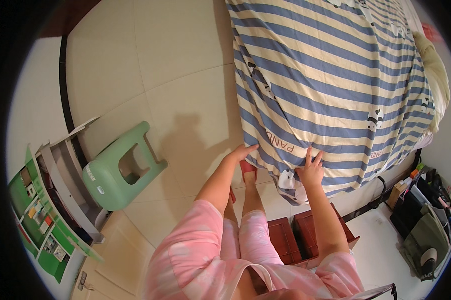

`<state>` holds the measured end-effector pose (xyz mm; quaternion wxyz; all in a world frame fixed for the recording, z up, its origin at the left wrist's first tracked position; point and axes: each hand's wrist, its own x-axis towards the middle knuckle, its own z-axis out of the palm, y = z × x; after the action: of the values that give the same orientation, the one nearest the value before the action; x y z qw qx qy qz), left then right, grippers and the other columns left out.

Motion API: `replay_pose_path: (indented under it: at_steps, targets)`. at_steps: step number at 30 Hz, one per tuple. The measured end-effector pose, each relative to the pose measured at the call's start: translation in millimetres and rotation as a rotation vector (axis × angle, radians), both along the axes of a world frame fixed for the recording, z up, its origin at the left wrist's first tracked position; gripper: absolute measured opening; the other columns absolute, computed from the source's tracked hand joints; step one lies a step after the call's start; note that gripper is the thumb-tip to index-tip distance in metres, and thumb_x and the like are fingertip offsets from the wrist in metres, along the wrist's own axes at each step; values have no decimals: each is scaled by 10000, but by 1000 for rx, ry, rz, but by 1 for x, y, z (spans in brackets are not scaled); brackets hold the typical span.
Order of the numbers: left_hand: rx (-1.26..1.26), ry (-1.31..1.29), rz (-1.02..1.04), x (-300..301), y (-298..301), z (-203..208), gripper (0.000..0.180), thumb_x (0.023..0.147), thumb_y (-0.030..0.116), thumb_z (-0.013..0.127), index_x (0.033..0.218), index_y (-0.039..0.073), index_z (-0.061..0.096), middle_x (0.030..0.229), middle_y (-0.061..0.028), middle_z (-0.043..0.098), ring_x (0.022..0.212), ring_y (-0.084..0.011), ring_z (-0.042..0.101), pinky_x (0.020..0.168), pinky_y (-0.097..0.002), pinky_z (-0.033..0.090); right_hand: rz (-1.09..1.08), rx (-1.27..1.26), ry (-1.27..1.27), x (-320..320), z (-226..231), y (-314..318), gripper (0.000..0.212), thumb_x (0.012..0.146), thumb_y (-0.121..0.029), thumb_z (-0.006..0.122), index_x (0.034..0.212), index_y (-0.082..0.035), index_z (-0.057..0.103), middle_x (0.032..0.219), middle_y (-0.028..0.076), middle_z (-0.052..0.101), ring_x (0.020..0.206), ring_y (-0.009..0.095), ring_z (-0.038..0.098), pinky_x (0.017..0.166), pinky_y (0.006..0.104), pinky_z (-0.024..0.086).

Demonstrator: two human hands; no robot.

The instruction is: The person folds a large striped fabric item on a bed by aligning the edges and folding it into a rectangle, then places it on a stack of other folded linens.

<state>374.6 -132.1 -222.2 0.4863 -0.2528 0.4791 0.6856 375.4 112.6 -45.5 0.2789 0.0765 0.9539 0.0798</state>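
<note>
A: Biggest first. What is shown?

B: Tiled floor [185, 95], pale, upper left to centre. Then the striped cover [330, 100], blue and cream, upper right of the frame, spread wide with black-and-white bear figures printed on it. Creases are seen along its left side, and its lower edge is bunched near the centre.

A: Next size down?

B: Pale door [118, 255], lower left, partly cut off. Green stool [107, 176], left of centre, tipped on its side. Red-brown wooden furniture [282, 241], bottom centre, partly hidden by the right arm and pink clothing. Grey-green bag [419, 240], lower right, with other items packed behind it.

A: Small stuff?

B: Red slipper [249, 173], near centre, worn on a foot and partly covered by the left hand [246, 152].

A: Hands, quick.

B: The cover's lower left corner area is touched by the left hand; whether cloth is pinched there cannot be told, as most of those fingers are hidden. The cover's lower edge area, right of centre, is touched by the right hand [311, 175]. Its fingers [318, 158] are spread wide, two pointed up the frame, thumb held out leftward.
</note>
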Motion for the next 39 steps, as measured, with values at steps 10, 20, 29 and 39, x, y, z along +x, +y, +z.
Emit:
replay_pose_path:
  at_steps: [10, 20, 29, 39]
  targets:
    - [-221, 95, 130, 47, -45, 59, 471, 882, 342, 476, 1138, -51, 524, 1117, -136, 581, 1017, -246, 537, 892, -330, 380, -48, -11, -70, -2, 1, -1, 1021, 592, -362, 736, 1409, -214, 141, 1359, 314, 196, 997, 499, 513, 734, 406, 511]
    - [-298, 383, 100, 33, -69, 229, 450, 898, 325, 469, 1114, -65, 521, 1093, -120, 577, 984, -196, 532, 879, -311, 388, -169, -870, 484, 65, 65, -64, 590, 685, -277, 735, 1164, -49, 477, 1237, 211, 429, 1106, 368, 455, 911, 422, 395]
    - [-213, 507, 65, 20, -17, 362, 361, 909, 314, 480, 1113, 19, 517, 1096, -95, 566, 995, -164, 517, 874, -271, 388, -369, -1039, 580, 77, 196, -132, 539, 679, -39, 602, 1190, -83, 436, 1100, 231, 535, 1003, 391, 519, 833, 403, 432]
    - [-194, 356, 7, 60, 6, 455, 421, 824, 407, 593, 1129, 133, 502, 1016, -13, 564, 989, -128, 498, 792, -322, 403, -366, -1128, 561, 57, 279, -78, 487, 711, -149, 596, 1165, -52, 450, 911, 270, 596, 872, 414, 573, 743, 429, 448]
